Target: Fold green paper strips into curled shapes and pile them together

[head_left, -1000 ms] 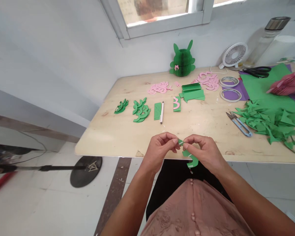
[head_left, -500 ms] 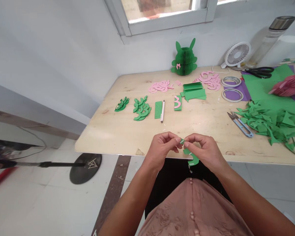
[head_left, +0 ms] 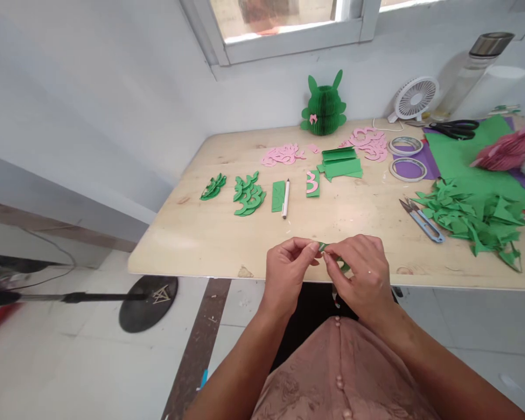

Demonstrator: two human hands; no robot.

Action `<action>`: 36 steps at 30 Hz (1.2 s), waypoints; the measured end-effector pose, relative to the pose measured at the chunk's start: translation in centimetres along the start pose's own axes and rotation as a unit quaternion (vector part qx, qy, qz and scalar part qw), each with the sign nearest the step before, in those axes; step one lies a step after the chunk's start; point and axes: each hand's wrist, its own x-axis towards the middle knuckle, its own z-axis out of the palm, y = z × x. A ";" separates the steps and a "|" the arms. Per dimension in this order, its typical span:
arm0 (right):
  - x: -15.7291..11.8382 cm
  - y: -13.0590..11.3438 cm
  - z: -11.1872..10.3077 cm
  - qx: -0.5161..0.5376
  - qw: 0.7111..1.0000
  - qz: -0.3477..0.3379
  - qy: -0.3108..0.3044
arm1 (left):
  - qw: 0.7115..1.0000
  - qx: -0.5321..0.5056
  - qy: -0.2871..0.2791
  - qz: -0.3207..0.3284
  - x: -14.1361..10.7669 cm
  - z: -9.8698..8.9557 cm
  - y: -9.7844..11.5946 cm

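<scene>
Over the table's front edge, my left hand (head_left: 289,271) pinches one end of a small green paper cutout (head_left: 322,247) with pale strips on it. My right hand (head_left: 362,274) grips the same cutout from the other side, its thumb and forefinger close to the left fingertips. Most of the cutout lies hidden under the right hand. Beyond the hands, a white marker (head_left: 286,199) rests along a green paper rectangle (head_left: 278,196). Beside it, a pink curved cutout (head_left: 311,182) lies on another green piece.
Green cutout piles (head_left: 249,195) lie left, green scraps (head_left: 472,213) right, near blue-handled thread snips (head_left: 422,220). Tape rolls (head_left: 408,169), black scissors (head_left: 455,129), a white fan (head_left: 415,99) and a glass bottle (head_left: 468,73) stand or lie back right. A green honeycomb paper figure (head_left: 324,111) stands by the wall.
My right hand has turned over the cutout, hiding the part that hung below the fingers. The left hand keeps its pinch. The whole view has shifted slightly.
</scene>
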 end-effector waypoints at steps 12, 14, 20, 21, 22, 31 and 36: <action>0.2 -0.4 0.3 -0.018 0.999 0.017 0.022 | 0.999 0.007 0.010 0.041 -1.2 0.5 0.2; 0.2 -0.4 0.3 -0.018 0.999 0.019 0.021 | 0.999 0.010 0.010 0.044 -1.3 0.5 0.2; 0.2 -0.5 0.5 -0.016 0.999 0.023 0.023 | 0.999 0.010 0.019 0.039 -1.4 0.5 0.0; 0.2 -0.5 0.5 -0.015 0.999 0.023 0.025 | 0.999 0.006 0.019 0.037 -1.4 0.5 0.0; 0.2 -0.6 0.5 -0.014 0.999 0.023 0.027 | 0.999 0.003 0.018 0.035 -1.4 0.5 0.0; 0.3 -0.6 0.9 -0.020 0.999 0.021 0.041 | 0.998 -0.018 0.028 0.053 -1.4 0.7 -0.4; 0.4 -0.6 1.1 -0.023 0.999 0.016 0.040 | 0.997 -0.033 0.032 0.054 -1.4 0.7 -0.6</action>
